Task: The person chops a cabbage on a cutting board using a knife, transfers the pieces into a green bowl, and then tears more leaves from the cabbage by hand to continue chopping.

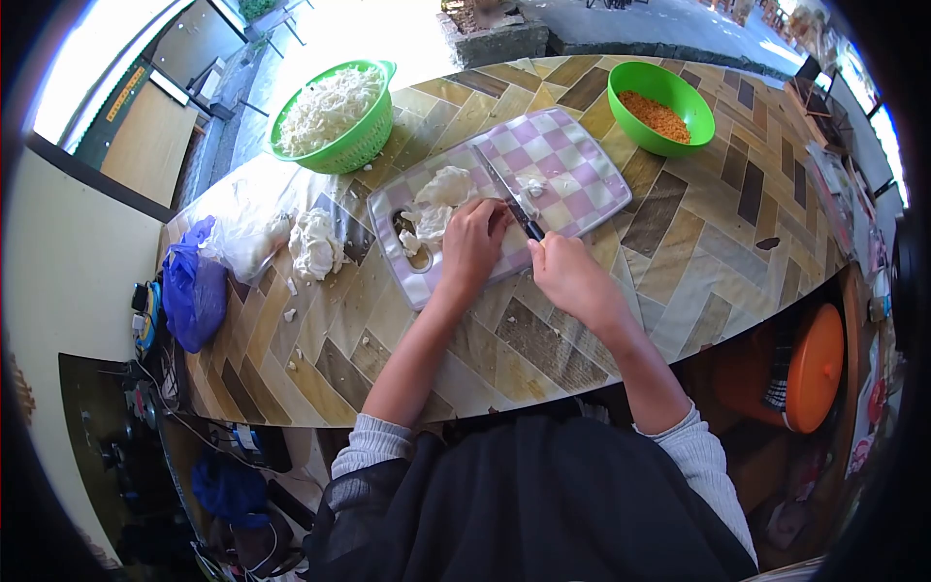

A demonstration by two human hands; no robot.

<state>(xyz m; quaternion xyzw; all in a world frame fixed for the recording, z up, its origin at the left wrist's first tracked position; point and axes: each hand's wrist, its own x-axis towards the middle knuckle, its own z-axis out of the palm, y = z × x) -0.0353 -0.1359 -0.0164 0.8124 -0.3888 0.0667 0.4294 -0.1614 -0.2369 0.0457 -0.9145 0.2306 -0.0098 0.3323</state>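
1. The step in hand looks like slicing: the right hand [572,276] has its fingers wrapped shut around the dark handle of a knife [511,206], whose blade lies across the checked cutting board [582,170] on the tabletop [679,242]
2. The left hand [472,242] rests curled, palm down, on the board just left of the blade, pressing on white food pieces [441,189]; whether its fingers actually pinch a piece is hidden under the hand
3. A small white piece [531,184] lies just to the right of the blade
4. Off the board, a white heap [315,242] sits near a clear bag [247,238] and a blue bag [192,291]; a green basket [373,136] holds shredded white strips, and a green bowl [693,121] holds orange grains
5. The next cut, I judge, calls for keeping the left fingertips tucked back from the edge and feeding the piece steadily toward the blade
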